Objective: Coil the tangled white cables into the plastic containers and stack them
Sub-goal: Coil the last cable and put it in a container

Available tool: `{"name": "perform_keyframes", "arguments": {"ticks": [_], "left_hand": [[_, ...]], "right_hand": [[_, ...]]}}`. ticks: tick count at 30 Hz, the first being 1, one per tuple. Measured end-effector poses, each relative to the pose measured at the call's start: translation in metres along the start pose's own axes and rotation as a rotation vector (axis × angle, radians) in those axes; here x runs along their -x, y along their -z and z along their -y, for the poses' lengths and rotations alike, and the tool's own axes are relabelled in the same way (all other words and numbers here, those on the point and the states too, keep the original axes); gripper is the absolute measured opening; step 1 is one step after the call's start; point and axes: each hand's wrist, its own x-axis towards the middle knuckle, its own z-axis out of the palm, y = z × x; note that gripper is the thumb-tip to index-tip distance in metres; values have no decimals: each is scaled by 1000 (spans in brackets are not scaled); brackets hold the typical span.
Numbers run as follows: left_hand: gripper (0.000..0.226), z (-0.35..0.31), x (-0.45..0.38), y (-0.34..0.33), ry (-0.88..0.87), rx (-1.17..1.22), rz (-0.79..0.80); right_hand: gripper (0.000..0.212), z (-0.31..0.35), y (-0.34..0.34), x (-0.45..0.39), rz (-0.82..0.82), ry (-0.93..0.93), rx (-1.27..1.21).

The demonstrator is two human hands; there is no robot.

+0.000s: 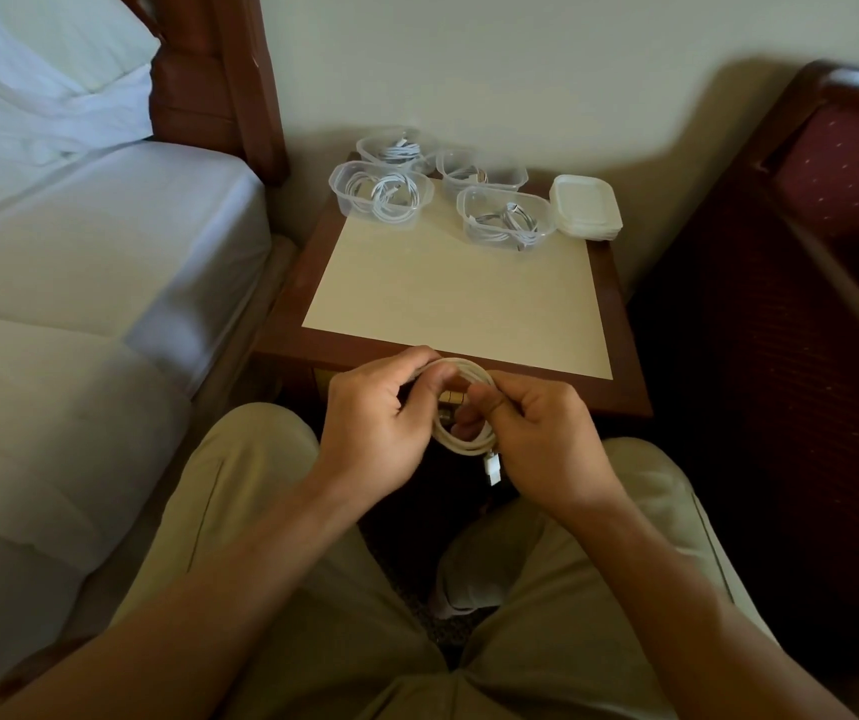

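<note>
Counter point(448, 298), small, cream top with a dark wood border, taken as landmark for all entries. Container one point(380, 192), clear plastic, lidless, at the counter's far left corner: holds one coiled white cable, loops loosely wound. Container two point(397, 148), clear, lidless, just behind container one at the counter's back edge against the wall: holds a coiled white cable. Container three point(482, 176), clear, lidless, at the back centre of the counter: holds a white cable, partly hidden by the tub in front of it. Container four point(506, 220), clear, lidless, in front of container three, right of centre: holds a coiled white cable. Stack of lids point(587, 207), translucent white, at the counter's far right corner, just beside container four. Loose cable point(469, 407), white, wound into a small ring, held in the air just before the counter's near edge and above the person's lap; a white plug end hangs from the bottom of the ring. Left hand point(383, 413), fingers curled, gripping the ring's left side. Right hand point(531, 433), thumb and fingers pinching the ring's right side. Bed point(79, 262), white sheets, left of the counter. Chair point(806, 241), dark red upholstery, right of the counter.
</note>
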Motion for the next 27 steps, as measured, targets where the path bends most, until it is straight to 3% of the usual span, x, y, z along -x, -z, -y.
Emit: {"name": "perform_keyframes", "arguments": {"ticks": [3, 7, 11, 16, 18, 20, 23, 27], "left_hand": [[18, -1, 0, 2, 103, 86, 61], [18, 0, -8, 12, 290, 234, 267], [18, 13, -17, 25, 501, 344, 444], [29, 16, -15, 19, 421, 253, 387], [39, 13, -12, 18, 399, 213, 435], [30, 10, -12, 20, 390, 209, 516], [23, 7, -15, 22, 471, 194, 584], [22, 5, -14, 20, 712, 296, 576]], "right_hand": [[35, 0, -1, 2, -23, 12, 73], [39, -1, 3, 3, -31, 19, 103], [32, -4, 9, 2, 72, 78, 98], [30, 2, 11, -2, 158, 160, -21], [31, 1, 11, -2, 134, 188, -2], [31, -1, 11, -1, 112, 219, 47], [23, -7, 7, 0, 104, 269, 145], [22, -12, 2, -4, 73, 272, 266]]}}
